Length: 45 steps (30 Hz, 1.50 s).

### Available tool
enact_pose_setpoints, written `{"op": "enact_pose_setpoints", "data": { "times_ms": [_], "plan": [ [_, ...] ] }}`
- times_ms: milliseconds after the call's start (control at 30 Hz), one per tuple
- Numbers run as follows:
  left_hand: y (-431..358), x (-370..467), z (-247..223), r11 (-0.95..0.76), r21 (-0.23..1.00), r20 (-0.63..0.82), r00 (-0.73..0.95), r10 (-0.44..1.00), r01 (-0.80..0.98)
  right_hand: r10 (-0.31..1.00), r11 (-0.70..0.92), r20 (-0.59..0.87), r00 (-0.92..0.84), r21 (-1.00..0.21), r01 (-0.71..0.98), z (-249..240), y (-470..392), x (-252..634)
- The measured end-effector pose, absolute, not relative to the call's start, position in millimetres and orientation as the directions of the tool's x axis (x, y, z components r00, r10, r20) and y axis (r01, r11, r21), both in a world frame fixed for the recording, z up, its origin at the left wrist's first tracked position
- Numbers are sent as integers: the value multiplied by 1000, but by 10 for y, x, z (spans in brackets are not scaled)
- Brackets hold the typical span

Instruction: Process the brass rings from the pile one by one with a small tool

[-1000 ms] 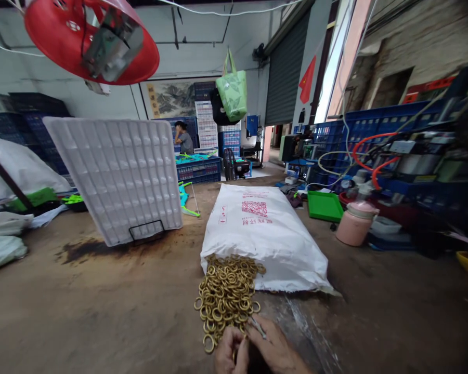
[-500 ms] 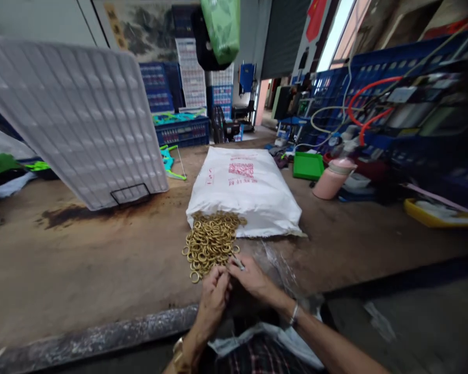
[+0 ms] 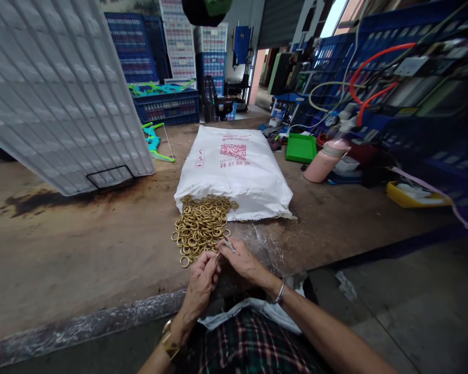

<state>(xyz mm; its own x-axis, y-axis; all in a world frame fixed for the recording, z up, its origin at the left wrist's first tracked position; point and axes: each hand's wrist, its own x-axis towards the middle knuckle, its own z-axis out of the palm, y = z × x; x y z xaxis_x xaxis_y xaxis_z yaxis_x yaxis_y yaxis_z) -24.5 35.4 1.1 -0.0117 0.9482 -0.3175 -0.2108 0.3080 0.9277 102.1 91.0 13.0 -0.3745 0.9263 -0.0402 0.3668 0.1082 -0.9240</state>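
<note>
My left hand (image 3: 203,275) is closed in a pinch over the near edge of a heap of brass-coloured rings (image 3: 199,224). A thin brass-coloured edge, seemingly one ring, shows at its fingertips, mostly hidden by the fingers. Right beside it, my right hand (image 3: 242,261) is closed round a small slim metal tool (image 3: 229,244) with a dark tip; its exact kind is too small to make out. The fingertips of both hands meet or nearly meet. The rings spill from the open mouth of a white woven sack (image 3: 234,174) with red print, which lies flat on the worktable.
A ribbed white plastic tray (image 3: 62,98) stands tilted on the brown worktable (image 3: 101,249) at left. On the right are a pink bottle (image 3: 323,162), a green tray (image 3: 301,148) and a yellow tray (image 3: 417,196). Stacked crates (image 3: 179,47) stand behind.
The view has tipped downward, so everything sits higher and slightly left in the picture. Both hands stay together at the near edge of the rings, with little change in their grip.
</note>
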Motion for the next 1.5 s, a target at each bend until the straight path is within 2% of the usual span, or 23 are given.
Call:
{"op": "enact_pose_setpoints", "data": {
  "times_ms": [100,233,333,467,833,1033,1167,1300,1500],
  "plan": [
    [362,-244,-2,303,927,-317,-33,948,-220,927,221,18,-376,-834,506,120,875,1063],
    [373,-242,-1,274,933,-299,-77,951,-234,847,448,61,-528,-618,647,97,794,1099],
    [374,-246,18,269,937,-296,-96,950,-223,833,486,26,-552,-510,709,98,763,1081],
    [370,-252,34,257,947,-281,-110,953,-193,845,468,-39,-533,-428,773,144,759,1042],
    [371,-238,30,244,962,-258,-105,960,-125,855,442,-105,-507,-364,820,136,761,1036],
    [278,-236,160,230,959,-244,-74,967,-164,881,402,-109,-461,-342,849,123,852,1070],
    [178,-186,233,304,897,-295,78,952,-320,942,281,-106,-318,-266,922,64,1057,1219],
    [219,-187,184,335,757,-353,81,932,-561,957,275,-2,-289,-303,913,1,1239,1254],
    [284,-299,121,336,686,-383,73,921,-646,966,243,-7,-260,-330,912,-14,1347,1097]
  ]
}}
